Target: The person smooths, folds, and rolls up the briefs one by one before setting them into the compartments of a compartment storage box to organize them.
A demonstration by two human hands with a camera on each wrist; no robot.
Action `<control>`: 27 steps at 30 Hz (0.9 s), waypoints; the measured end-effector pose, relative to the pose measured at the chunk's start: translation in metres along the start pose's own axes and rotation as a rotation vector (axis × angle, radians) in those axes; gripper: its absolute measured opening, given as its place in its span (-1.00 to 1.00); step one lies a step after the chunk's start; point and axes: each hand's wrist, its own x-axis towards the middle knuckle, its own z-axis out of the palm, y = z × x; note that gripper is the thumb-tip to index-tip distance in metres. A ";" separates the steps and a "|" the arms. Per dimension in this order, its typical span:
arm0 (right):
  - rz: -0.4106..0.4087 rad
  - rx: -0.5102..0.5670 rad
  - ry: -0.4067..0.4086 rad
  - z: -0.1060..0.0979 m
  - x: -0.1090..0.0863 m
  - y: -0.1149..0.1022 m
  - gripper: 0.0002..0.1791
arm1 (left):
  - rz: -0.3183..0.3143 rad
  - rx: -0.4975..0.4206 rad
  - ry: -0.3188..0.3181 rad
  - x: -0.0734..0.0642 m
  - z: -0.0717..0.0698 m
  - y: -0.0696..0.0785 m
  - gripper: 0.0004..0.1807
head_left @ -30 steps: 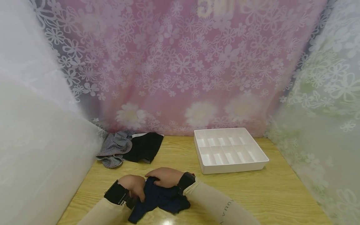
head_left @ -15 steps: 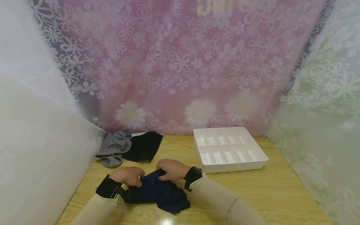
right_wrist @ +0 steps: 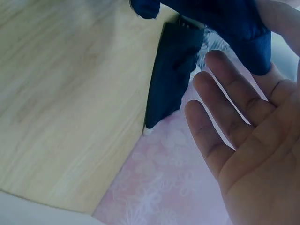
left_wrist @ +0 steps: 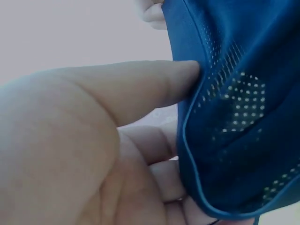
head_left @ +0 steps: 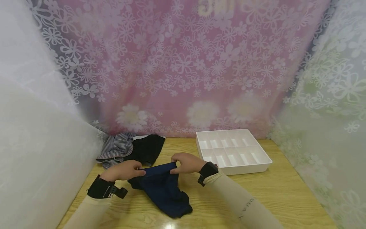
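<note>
Head cam: thin navy-blue cloth garment (head_left: 164,189) w/ smooth band along top edge is at lower centre of frame, held up by that band btw. two hands. L hand (head_left: 124,171), lower left of centre, pinches band's left end; R hand (head_left: 190,163), just right of centre, pinches the other end. Band approx. straight; rest hangs in loose folds over light wood-grain surface (head_left: 286,197). Grey striped cloth garment (head_left: 118,146) & black cloth garment (head_left: 146,149) w/ white edge lie touching, left of centre. White rectangular plastic tray (head_left: 240,170), 2 rows of 5 compartments, sits right of centre, near R hand. Pink floral curtain (head_left: 183,70) fills upper frame.

L wrist cam: navy garment at right of frame, mesh-like dots showing; thumb on near side of band, fingers behind/under it. Bit of R hand at top.

R wrist cam: thumb & index grip navy garment, upper right; other three fingers extended. Black garment upper centre, striped one partly hidden behind.
</note>
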 end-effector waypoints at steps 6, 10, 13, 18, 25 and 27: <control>0.017 0.040 0.025 -0.007 -0.006 0.004 -0.80 | -0.017 0.008 0.080 0.000 -0.007 0.000 -0.81; 0.013 0.098 0.048 -0.012 -0.011 0.007 -0.85 | -0.023 0.027 0.145 0.000 -0.013 0.000 -0.85; -0.012 0.133 0.064 -0.017 -0.015 0.009 -0.85 | -0.010 0.043 0.199 0.000 -0.016 0.000 -0.84; -0.051 0.240 0.046 -0.027 -0.020 0.011 -0.82 | -0.007 0.034 0.275 0.000 -0.021 -0.002 -0.80; -0.120 0.490 -0.042 -0.038 -0.033 0.014 -0.69 | 0.012 0.017 0.463 0.000 -0.026 -0.003 -0.86; -0.127 0.529 -0.049 -0.041 -0.036 0.017 -0.64 | -0.017 -0.006 0.518 -0.001 -0.029 -0.002 -0.86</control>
